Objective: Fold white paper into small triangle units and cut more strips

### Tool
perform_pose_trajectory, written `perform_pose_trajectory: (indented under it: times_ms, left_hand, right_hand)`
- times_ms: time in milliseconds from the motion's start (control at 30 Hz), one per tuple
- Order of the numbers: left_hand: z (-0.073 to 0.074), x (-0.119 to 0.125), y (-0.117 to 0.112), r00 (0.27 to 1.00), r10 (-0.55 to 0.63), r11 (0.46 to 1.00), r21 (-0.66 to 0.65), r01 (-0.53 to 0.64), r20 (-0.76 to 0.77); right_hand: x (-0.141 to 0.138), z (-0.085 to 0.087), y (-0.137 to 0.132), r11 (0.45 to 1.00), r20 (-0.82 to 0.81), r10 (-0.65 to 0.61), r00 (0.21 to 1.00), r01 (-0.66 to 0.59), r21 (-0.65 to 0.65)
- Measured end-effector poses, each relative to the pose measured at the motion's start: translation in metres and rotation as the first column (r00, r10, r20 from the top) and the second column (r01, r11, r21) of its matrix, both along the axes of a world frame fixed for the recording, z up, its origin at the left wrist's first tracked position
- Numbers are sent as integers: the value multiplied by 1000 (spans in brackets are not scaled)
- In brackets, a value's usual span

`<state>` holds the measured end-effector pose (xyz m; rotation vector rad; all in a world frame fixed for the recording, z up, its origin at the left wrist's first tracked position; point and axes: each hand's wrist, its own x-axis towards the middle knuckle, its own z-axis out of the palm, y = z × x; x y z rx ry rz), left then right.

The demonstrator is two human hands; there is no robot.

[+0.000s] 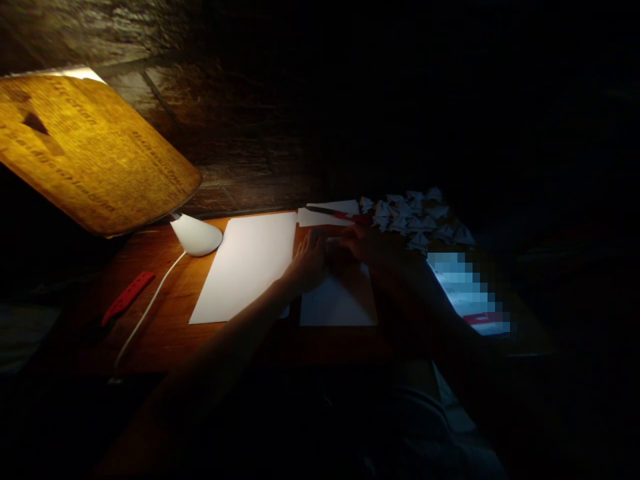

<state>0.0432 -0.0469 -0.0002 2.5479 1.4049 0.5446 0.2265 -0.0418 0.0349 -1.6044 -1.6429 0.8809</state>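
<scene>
My left hand (311, 259) is over the upper part of a white sheet of paper (340, 307), its fingers bent and close together. Facing it from the right, my right hand (359, 244) has its fingers curled in shadow. Between the two lies something small and dim, too dark to name. Just beyond the hands, a pair of scissors (325, 211) with red handles rests across a narrow white paper strip (306, 217). To the left, beside my forearm, is a large stack of white paper (250, 267).
A lamp with a yellow printed shade (100, 153) and white base (195, 235) stands at the left, its cord (150, 303) trailing forward. Near it lies a red strap-like object (127, 298). Several folded paper pieces (400, 212) sit back right, behind a lit, blurred-out screen (460, 287).
</scene>
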Motion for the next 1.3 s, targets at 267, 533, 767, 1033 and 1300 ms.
perform_pose_trajectory:
  times_ms: [267,533,767,1033,1300]
  left_hand:
    - [6,1,-4,1000,-4,1000,-21,4,5]
    - [5,-1,-4,999,-14,1000,6,13,51]
    - [5,-7,0,971,-8,982,187,-37,238]
    - [24,-13,-6,828,-118,978,207,3,547]
    - [10,-1,1,488,94,969,-192,155,868]
  right_hand:
    - [3,6,-5,986,-449,-42,893,-36,-164]
    - [-5,-7,-7,992,-412,22,911,-70,-101]
    - [-1,-21,-5,994,-289,103,952,-91,53]
    - [11,-13,6,984,-488,-62,871,135,116]
    - [-3,1,-11,960,-498,271,824,-194,202]
